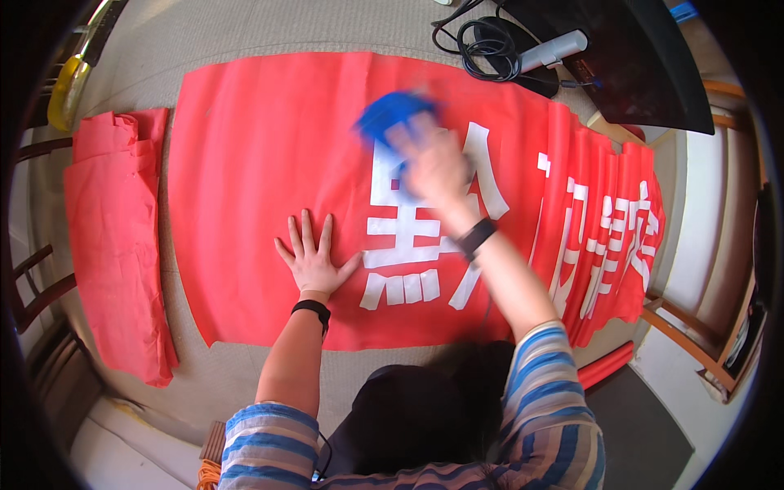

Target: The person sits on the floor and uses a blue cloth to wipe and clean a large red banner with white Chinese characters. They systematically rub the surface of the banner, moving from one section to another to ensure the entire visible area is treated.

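A red cloth banner [263, 153] with large white characters [404, 236] lies spread across the table. My left hand [312, 263] rests flat on its red part, fingers spread, left of the white character. Over the upper part of that character, my right hand [432, 162] presses a blue cloth [398, 116]; hand and cloth are blurred. Toward the right the banner is gathered in folds [588, 233] with more white lettering. Dark bands circle both my wrists.
A folded red cloth [116, 245] lies at the left. At the top right are a coiled black cable [490, 52], a silver cylinder [554, 50] and a black monitor [643, 61]. A yellow-handled tool [64, 92] is at the upper left, and a red roll [606, 365] at the lower right.
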The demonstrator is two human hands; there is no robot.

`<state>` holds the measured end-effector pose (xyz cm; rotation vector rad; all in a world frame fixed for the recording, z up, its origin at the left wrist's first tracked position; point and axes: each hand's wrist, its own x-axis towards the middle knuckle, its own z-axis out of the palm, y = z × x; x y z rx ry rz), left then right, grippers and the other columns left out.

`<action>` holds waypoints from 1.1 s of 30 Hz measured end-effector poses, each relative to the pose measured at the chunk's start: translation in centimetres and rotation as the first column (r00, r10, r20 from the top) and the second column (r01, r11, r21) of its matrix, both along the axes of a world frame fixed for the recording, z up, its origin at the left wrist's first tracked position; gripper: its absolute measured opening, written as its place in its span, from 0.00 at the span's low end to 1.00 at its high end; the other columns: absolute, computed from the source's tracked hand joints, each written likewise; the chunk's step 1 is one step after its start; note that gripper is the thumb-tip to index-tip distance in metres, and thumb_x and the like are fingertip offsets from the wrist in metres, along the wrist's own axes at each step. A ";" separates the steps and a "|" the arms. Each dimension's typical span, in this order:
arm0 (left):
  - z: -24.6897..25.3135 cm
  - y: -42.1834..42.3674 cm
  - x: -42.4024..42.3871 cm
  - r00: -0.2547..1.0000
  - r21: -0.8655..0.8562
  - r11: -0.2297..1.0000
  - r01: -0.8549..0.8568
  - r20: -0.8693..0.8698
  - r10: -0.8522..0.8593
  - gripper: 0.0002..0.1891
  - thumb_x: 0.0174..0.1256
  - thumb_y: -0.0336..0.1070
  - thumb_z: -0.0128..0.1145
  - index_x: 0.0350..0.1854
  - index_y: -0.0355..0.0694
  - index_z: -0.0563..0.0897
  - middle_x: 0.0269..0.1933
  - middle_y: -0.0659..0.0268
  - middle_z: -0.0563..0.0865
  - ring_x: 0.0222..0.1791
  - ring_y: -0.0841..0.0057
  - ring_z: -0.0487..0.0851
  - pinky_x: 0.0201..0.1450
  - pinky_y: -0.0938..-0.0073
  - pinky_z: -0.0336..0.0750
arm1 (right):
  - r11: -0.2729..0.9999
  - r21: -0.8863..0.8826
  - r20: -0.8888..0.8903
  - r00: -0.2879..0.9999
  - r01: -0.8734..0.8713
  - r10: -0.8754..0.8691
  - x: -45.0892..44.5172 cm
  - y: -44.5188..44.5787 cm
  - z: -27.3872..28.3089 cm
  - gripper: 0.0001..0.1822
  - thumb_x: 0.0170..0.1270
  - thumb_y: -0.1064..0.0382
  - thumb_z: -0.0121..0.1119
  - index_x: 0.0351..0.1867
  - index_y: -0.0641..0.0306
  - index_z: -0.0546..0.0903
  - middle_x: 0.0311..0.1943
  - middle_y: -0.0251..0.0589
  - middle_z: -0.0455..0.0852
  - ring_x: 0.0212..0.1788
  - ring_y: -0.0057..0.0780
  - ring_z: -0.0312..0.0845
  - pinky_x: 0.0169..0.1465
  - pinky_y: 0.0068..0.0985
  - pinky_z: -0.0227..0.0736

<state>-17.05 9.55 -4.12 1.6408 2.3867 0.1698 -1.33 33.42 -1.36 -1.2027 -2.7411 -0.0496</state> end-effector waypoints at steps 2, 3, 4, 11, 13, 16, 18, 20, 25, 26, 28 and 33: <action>-0.4 -0.6 -0.4 1.000 -0.065 0.998 0.001 -0.011 -0.002 0.48 0.48 0.71 0.62 0.73 0.55 0.69 0.79 0.54 0.55 0.80 0.49 0.46 0.71 0.27 0.35 | 0.935 -0.167 -0.035 0.950 -0.313 0.311 -4.7 -6.1 -0.8 0.23 0.62 0.64 0.52 0.58 0.35 0.80 0.65 0.37 0.75 0.51 0.42 0.77 0.47 0.40 0.76; -0.5 -0.7 -0.5 1.000 -0.092 0.996 0.008 -0.008 -0.009 0.47 0.48 0.71 0.62 0.73 0.55 0.69 0.79 0.53 0.56 0.80 0.49 0.46 0.71 0.27 0.35 | 0.870 -0.268 0.016 0.901 -0.414 0.434 -5.7 -7.3 -0.7 0.25 0.60 0.65 0.53 0.60 0.36 0.79 0.65 0.38 0.75 0.57 0.42 0.77 0.51 0.40 0.76; -0.1 -0.3 -0.3 1.000 -0.129 0.992 0.000 0.017 0.003 0.47 0.48 0.72 0.62 0.72 0.55 0.70 0.78 0.53 0.57 0.79 0.49 0.47 0.71 0.27 0.34 | 0.917 -0.198 0.065 0.929 -0.345 0.364 -5.4 -5.8 -1.5 0.23 0.63 0.63 0.51 0.59 0.36 0.80 0.64 0.36 0.75 0.55 0.41 0.77 0.49 0.40 0.76; -0.4 0.7 0.4 0.999 0.011 1.000 0.002 0.049 -0.003 0.47 0.47 0.75 0.60 0.72 0.59 0.70 0.79 0.56 0.55 0.80 0.49 0.45 0.70 0.24 0.34 | 0.962 0.019 0.113 0.955 0.273 -0.274 2.0 13.6 -1.0 0.25 0.58 0.63 0.57 0.59 0.38 0.80 0.58 0.34 0.78 0.49 0.46 0.76 0.38 0.40 0.79; 0.0 0.5 0.3 0.999 -0.037 0.999 -0.006 0.045 0.008 0.48 0.46 0.74 0.61 0.73 0.59 0.69 0.80 0.55 0.53 0.80 0.50 0.44 0.71 0.25 0.33 | 0.963 -0.007 0.192 0.945 0.270 -0.264 0.3 12.1 0.1 0.25 0.58 0.63 0.57 0.59 0.39 0.80 0.60 0.35 0.77 0.50 0.47 0.75 0.40 0.40 0.79; 0.3 -0.5 -0.8 0.999 -0.100 0.994 -0.035 0.021 0.037 0.49 0.45 0.73 0.62 0.73 0.57 0.69 0.80 0.54 0.54 0.80 0.50 0.45 0.71 0.27 0.33 | 0.990 -0.137 0.127 0.992 0.040 -0.023 -3.2 1.9 2.6 0.31 0.51 0.62 0.62 0.61 0.35 0.79 0.63 0.36 0.74 0.51 0.47 0.73 0.40 0.38 0.80; 0.2 0.0 -0.5 0.999 -0.046 0.999 -0.027 0.022 0.028 0.49 0.45 0.73 0.62 0.73 0.57 0.69 0.79 0.54 0.54 0.80 0.50 0.45 0.71 0.27 0.33 | 0.958 -0.186 -0.029 0.976 -0.219 0.218 -2.1 -2.5 1.4 0.33 0.50 0.65 0.63 0.61 0.31 0.80 0.65 0.36 0.74 0.55 0.46 0.73 0.43 0.37 0.81; -0.1 -0.1 -0.6 1.000 -0.020 1.000 -0.010 0.021 0.010 0.49 0.45 0.74 0.62 0.73 0.57 0.69 0.79 0.54 0.54 0.80 0.50 0.45 0.71 0.27 0.33 | 0.973 -0.182 -0.001 0.990 -0.141 0.144 -1.3 -0.7 -0.4 0.32 0.50 0.65 0.64 0.60 0.32 0.80 0.64 0.36 0.75 0.55 0.47 0.73 0.45 0.37 0.81; 0.1 0.7 -0.1 1.000 -0.030 1.000 0.003 0.029 -0.002 0.49 0.46 0.74 0.61 0.73 0.57 0.69 0.79 0.54 0.54 0.80 0.50 0.46 0.72 0.27 0.34 | 0.930 -0.133 -0.042 0.936 0.341 -0.350 -2.5 10.4 -1.3 0.27 0.55 0.61 0.65 0.60 0.37 0.81 0.62 0.37 0.75 0.54 0.49 0.74 0.46 0.41 0.80; 0.4 1.0 0.2 0.999 -0.047 0.999 0.005 0.042 -0.003 0.49 0.46 0.74 0.61 0.73 0.57 0.69 0.79 0.54 0.55 0.80 0.50 0.46 0.71 0.27 0.35 | 0.920 -0.122 -0.006 0.927 0.372 -0.376 -2.5 11.8 -1.1 0.28 0.55 0.61 0.65 0.60 0.37 0.80 0.62 0.38 0.75 0.54 0.49 0.73 0.45 0.41 0.80; 0.4 0.8 0.0 0.999 -0.061 0.998 -0.006 0.040 0.008 0.49 0.47 0.74 0.61 0.73 0.57 0.69 0.79 0.54 0.54 0.80 0.50 0.46 0.71 0.26 0.34 | 0.934 -0.114 -0.003 0.940 0.339 -0.341 -3.1 11.1 -0.3 0.30 0.54 0.61 0.65 0.62 0.37 0.79 0.63 0.38 0.73 0.55 0.50 0.72 0.45 0.42 0.80; 0.1 -0.3 -0.7 0.999 -0.060 0.998 -0.026 0.024 0.027 0.48 0.47 0.73 0.61 0.73 0.57 0.69 0.79 0.54 0.54 0.80 0.49 0.45 0.71 0.25 0.35 | 0.973 -0.170 -0.027 0.988 -0.156 0.154 -2.3 -2.9 2.4 0.36 0.46 0.63 0.68 0.62 0.33 0.79 0.67 0.38 0.71 0.56 0.49 0.70 0.46 0.41 0.81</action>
